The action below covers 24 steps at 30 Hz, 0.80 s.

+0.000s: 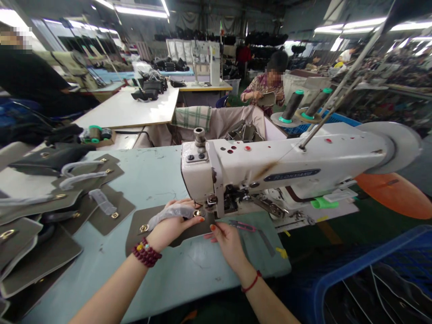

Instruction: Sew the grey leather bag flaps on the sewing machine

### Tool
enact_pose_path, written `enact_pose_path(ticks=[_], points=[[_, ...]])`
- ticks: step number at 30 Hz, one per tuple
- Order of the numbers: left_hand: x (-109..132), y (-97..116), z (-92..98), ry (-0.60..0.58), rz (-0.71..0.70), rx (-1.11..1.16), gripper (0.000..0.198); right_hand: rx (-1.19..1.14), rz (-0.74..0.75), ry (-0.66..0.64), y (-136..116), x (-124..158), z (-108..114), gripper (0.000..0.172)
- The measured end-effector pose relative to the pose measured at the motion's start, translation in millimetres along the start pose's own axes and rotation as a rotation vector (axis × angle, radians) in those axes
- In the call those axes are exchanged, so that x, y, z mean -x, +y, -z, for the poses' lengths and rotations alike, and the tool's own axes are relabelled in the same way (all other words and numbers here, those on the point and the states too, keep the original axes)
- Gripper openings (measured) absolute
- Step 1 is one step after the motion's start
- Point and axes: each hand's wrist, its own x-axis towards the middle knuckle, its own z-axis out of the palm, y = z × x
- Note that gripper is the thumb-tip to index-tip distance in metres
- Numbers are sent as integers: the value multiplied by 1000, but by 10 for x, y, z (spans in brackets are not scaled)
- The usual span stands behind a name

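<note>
A dark grey-brown bag panel lies on the light-blue sewing table, its right end beneath the needle area of a white sewing machine. A handle wrapped in clear plastic, with gold ring fittings, is attached across the panel. My left hand rests over the panel beside the handle, thumb stretched toward the needle and fingers spread, partly hidden behind the handle. With thumb and fingers, my right hand pinches the panel's edge just in front of the presser foot. Pink-handled thread snips lie right of it.
Several similar panels with wrapped handles are piled at the left. A blue plastic basket with dark pieces stands at lower right. Thread cones stand behind the machine. A co-worker holds a piece beyond it; another person sits at far left.
</note>
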Motion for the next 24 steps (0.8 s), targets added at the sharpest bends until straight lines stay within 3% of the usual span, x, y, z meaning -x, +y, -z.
enact_pose_path(ticks=[15, 24], points=[[21, 28, 1, 45, -16, -59, 35, -18, -49, -7, 84, -26, -20, 49], [23, 58, 29, 60, -36, -61, 35, -40, -44, 33, 123, -28, -66, 44]])
